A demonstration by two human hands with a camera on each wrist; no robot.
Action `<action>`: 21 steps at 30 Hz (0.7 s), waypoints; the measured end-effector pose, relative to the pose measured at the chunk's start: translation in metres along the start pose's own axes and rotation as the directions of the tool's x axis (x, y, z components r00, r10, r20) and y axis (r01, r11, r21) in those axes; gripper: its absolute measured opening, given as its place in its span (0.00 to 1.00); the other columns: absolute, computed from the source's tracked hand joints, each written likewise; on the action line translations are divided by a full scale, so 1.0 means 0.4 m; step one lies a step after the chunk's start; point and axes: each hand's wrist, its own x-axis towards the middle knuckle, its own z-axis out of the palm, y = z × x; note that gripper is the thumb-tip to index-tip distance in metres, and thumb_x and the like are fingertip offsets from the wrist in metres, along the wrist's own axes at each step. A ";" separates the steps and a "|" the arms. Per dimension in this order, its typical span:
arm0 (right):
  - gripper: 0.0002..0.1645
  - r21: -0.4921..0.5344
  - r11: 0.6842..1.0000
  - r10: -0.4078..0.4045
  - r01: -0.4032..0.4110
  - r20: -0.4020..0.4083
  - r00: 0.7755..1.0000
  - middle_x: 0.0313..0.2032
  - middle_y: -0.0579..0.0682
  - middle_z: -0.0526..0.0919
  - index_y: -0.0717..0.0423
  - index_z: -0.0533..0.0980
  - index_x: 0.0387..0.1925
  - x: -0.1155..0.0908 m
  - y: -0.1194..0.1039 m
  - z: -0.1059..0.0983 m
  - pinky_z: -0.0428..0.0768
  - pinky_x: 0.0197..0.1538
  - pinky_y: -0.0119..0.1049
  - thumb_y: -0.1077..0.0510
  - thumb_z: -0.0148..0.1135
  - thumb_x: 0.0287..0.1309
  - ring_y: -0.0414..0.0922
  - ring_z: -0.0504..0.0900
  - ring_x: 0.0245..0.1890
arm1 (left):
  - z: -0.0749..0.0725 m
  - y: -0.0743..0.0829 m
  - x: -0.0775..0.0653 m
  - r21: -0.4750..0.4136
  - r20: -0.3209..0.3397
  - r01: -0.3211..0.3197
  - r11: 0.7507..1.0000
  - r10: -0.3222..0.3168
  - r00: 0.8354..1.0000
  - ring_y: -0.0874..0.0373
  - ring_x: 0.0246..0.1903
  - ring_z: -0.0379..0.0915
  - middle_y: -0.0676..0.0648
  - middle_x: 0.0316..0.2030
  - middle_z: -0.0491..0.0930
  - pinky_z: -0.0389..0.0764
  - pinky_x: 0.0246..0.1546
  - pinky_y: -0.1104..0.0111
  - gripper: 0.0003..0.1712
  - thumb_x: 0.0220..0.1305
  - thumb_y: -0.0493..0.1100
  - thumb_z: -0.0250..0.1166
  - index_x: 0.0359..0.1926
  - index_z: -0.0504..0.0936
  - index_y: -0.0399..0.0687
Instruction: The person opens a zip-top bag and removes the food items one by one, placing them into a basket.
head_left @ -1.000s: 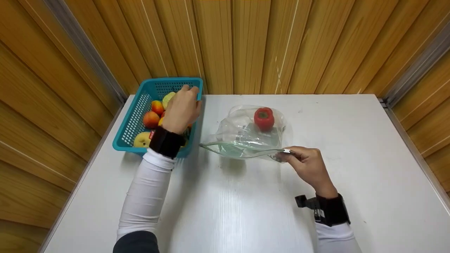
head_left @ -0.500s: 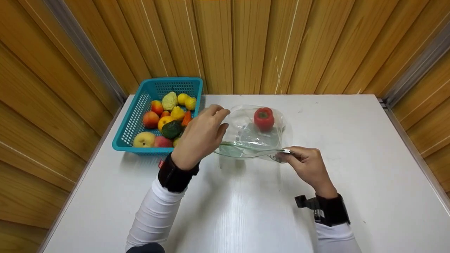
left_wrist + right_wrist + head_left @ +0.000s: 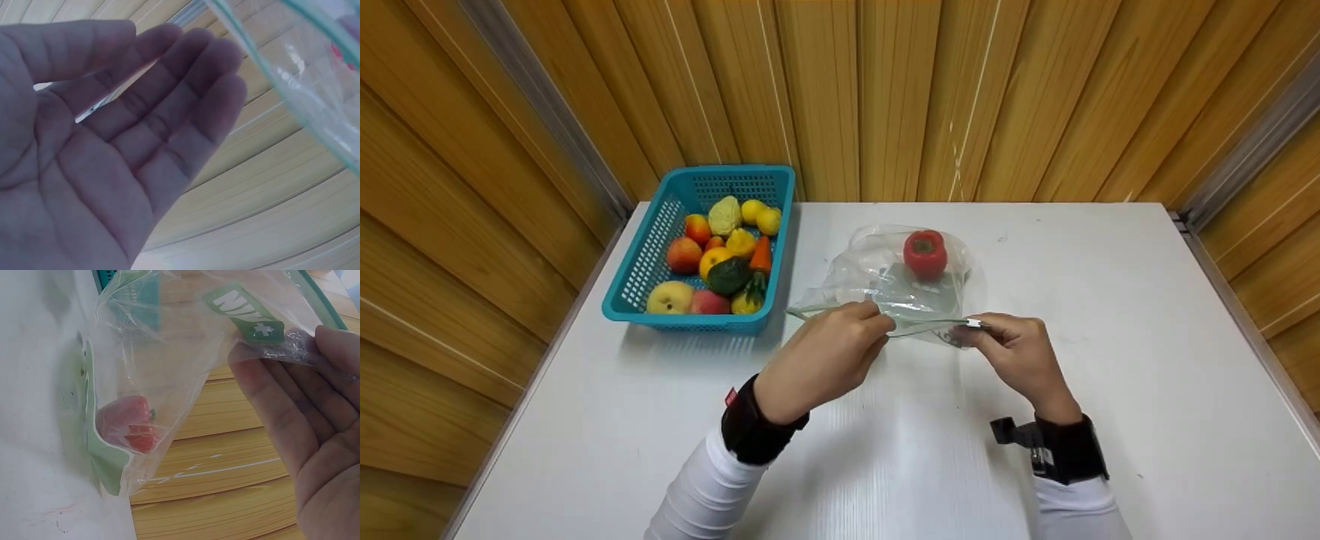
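Note:
A clear zip bag [image 3: 847, 281] with a green-edged mouth lies on the white table, mouth toward me. Inside it sits a red bell pepper [image 3: 925, 255], seen through the plastic in the right wrist view. My right hand [image 3: 1024, 360] pinches the right corner of the bag's mouth by the white slider [image 3: 973, 323], thumb against fingers. In front of the mouth is my left hand [image 3: 829, 356]. The left wrist view shows that hand [image 3: 118, 135] with relaxed, nearly straight fingers, holding nothing, the bag's green edge a little apart from them.
Left of the bag stands a blue-green basket [image 3: 619, 296] of fruit and vegetables, among them a carrot [image 3: 761, 255], an avocado [image 3: 728, 276] and lemons [image 3: 769, 221]. Wood-patterned panels [image 3: 900, 97] rise behind the table [image 3: 1110, 300].
My left hand has come from over the basket, rightward and toward me, to the bag's mouth. The right hand keeps its pinch in place. Bag and pepper stay put.

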 end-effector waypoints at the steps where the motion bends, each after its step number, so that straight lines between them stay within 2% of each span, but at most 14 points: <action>1: 0.08 0.000 1.000 -0.002 0.002 0.000 1.000 0.30 0.53 0.90 0.64 0.89 0.34 0.000 0.000 0.000 0.72 0.27 0.20 0.76 0.70 0.55 0.30 0.73 0.22 | 0.007 0.001 0.000 0.011 0.021 -0.002 1.000 0.002 1.000 0.55 0.36 0.81 0.49 0.36 0.84 0.85 0.40 0.65 0.07 0.72 0.35 0.64 0.45 0.87 0.45; 5: 0.08 0.014 1.000 -0.011 0.011 0.006 1.000 0.32 0.56 0.90 0.66 0.88 0.34 0.000 0.000 0.000 0.79 0.33 0.22 0.76 0.69 0.55 0.32 0.83 0.28 | 0.036 -0.002 0.003 0.038 0.102 0.007 0.999 -0.011 0.995 0.56 0.36 0.80 0.49 0.37 0.85 0.84 0.39 0.66 0.10 0.71 0.32 0.62 0.47 0.88 0.45; 11: 0.08 0.028 1.000 -0.014 0.014 0.007 1.000 0.32 0.58 0.90 0.67 0.88 0.35 0.001 0.002 0.002 0.82 0.35 0.23 0.77 0.69 0.54 0.34 0.87 0.31 | 0.073 -0.025 0.017 0.040 0.187 0.044 0.998 -0.051 0.981 0.56 0.41 0.81 0.49 0.43 0.86 0.85 0.43 0.64 0.21 0.68 0.25 0.58 0.53 0.88 0.47; 16: 0.09 0.021 0.999 -0.025 0.025 0.012 1.000 0.33 0.58 0.90 0.67 0.88 0.35 0.001 0.001 0.002 0.82 0.35 0.23 0.77 0.69 0.54 0.35 0.88 0.32 | 0.099 -0.048 0.030 0.035 0.195 0.063 0.997 -0.069 0.978 0.55 0.45 0.81 0.48 0.47 0.87 0.85 0.45 0.62 0.24 0.65 0.23 0.58 0.54 0.87 0.48; 21: 0.10 -0.010 0.999 -0.038 0.038 0.012 0.999 0.32 0.56 0.90 0.65 0.88 0.35 0.001 -0.002 0.001 0.79 0.32 0.21 0.77 0.70 0.53 0.34 0.86 0.29 | 0.116 -0.065 0.050 0.024 0.186 0.095 0.995 -0.098 0.978 0.53 0.41 0.81 0.45 0.47 0.87 0.85 0.42 0.61 0.23 0.61 0.22 0.60 0.50 0.87 0.46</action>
